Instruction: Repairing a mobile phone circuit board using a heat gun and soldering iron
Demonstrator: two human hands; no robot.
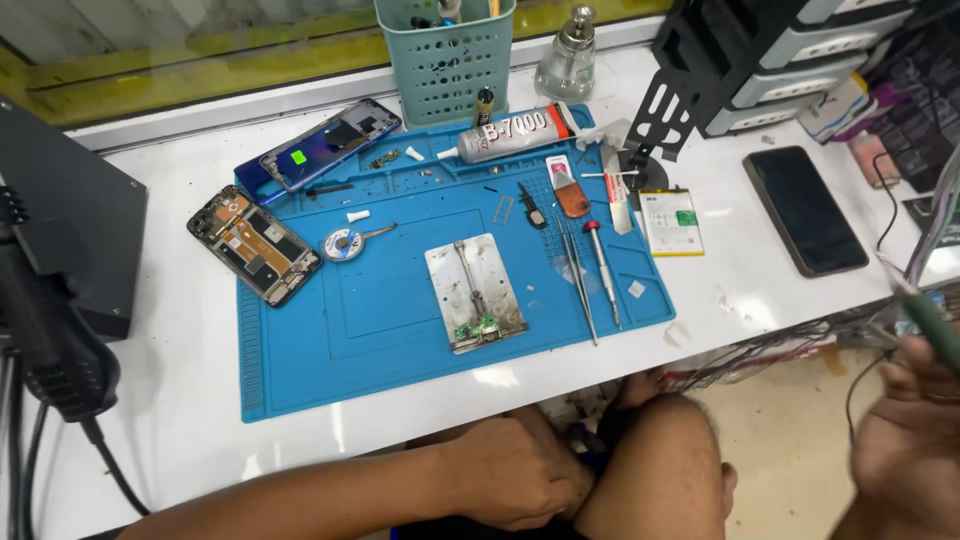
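My left hand [520,470] rests below the table's front edge against my bare knee [660,470], its fingers curled shut with nothing visible in them. My right hand [905,440] is low at the far right, off the table, gripping a green-handled pen-like tool [935,325] whose tip points up and left. On the blue work mat [300,370] lies a metal holder plate [475,293] with a small green circuit board clamped at its near end. Both hands are well apart from it.
An opened phone frame [255,245], a blue phone back [325,143], a wick reel [343,243], a glue tube [515,132], tweezers [578,280] and a screwdriver [603,270] lie on the mat. A battery [671,222] and a black phone [805,210] lie to the right. A teal basket [447,55] stands behind.
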